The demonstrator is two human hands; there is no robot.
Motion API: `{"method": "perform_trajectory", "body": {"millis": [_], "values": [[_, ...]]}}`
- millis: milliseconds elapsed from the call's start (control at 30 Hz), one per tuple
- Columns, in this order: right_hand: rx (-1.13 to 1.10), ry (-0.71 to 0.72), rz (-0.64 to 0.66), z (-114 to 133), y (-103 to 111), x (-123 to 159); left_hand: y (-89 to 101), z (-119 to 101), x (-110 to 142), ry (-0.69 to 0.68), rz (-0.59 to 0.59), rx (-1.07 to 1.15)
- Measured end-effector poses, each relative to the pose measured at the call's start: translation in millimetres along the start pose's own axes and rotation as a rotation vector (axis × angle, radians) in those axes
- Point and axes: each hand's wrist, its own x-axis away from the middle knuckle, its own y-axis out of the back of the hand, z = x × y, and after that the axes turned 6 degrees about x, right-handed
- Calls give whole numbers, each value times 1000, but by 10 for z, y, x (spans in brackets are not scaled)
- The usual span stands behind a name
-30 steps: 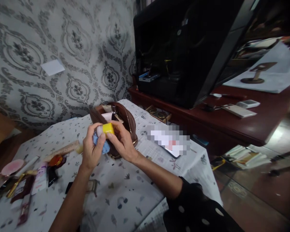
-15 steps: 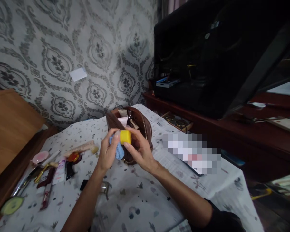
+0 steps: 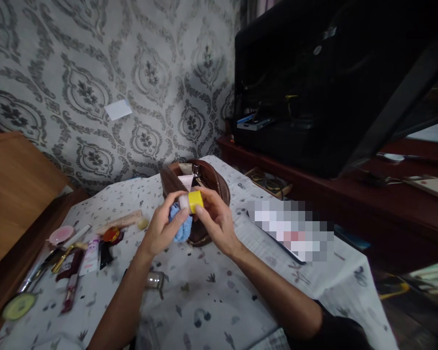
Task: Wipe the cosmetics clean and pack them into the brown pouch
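Observation:
Both hands meet around a small whitish container with a yellow cap (image 3: 196, 201), above the front of a brown cosmetic bag (image 3: 223, 187). My left hand (image 3: 162, 226) is closed on the container's pale end, and a crumpled blue cloth (image 3: 182, 228) hangs under its fingers. With thumb and fingers, my right hand (image 3: 217, 218) grips the yellow cap from the other side. The bag stands open behind them, with a pale tube (image 3: 185, 182) and a silver-capped bottle (image 3: 196, 170) showing inside. A small clear bottle (image 3: 155, 280) lies near my left forearm.
Several cosmetics lie at the left, among them a white-and-pink tube (image 3: 91, 255), an amber jar (image 3: 112, 235), a pink round item (image 3: 61, 235) and a green round item (image 3: 19, 306). A pixelated phone-like slab (image 3: 290, 233) lies right. A large black screen (image 3: 295, 73) stands behind.
The container has shifted slightly right and turned, showing more of its whitish end. The blue cloth has moved right with my left hand, and more of the clear bottle shows.

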Motion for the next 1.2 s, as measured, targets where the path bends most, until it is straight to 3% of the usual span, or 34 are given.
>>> {"method": "perform_trajectory", "body": {"millis": [500, 800, 867, 1000, 1067, 1133, 1200], "values": [[51, -119, -61, -29, 47, -42, -25, -18, 12, -139, 16, -104], [77, -52, -3, 39, 50, -24, -11, -20, 10, -121, 24, -75], [55, -74, -4, 31, 39, -14, -21, -28, 15, -124, -56, -105], [85, -51, -15, -7, 7, 15, -47, -99, 43, -152, -443, -182], [140, -7, 17, -14, -5, 36, -74, -154, 58, -180, -577, -188], [211, 44, 58, -18, -9, 58, -118, -202, 66, -173, -535, -171], [286, 110, 64, -29, -5, 78, -174, -228, 68, -125, -392, -136]]}}
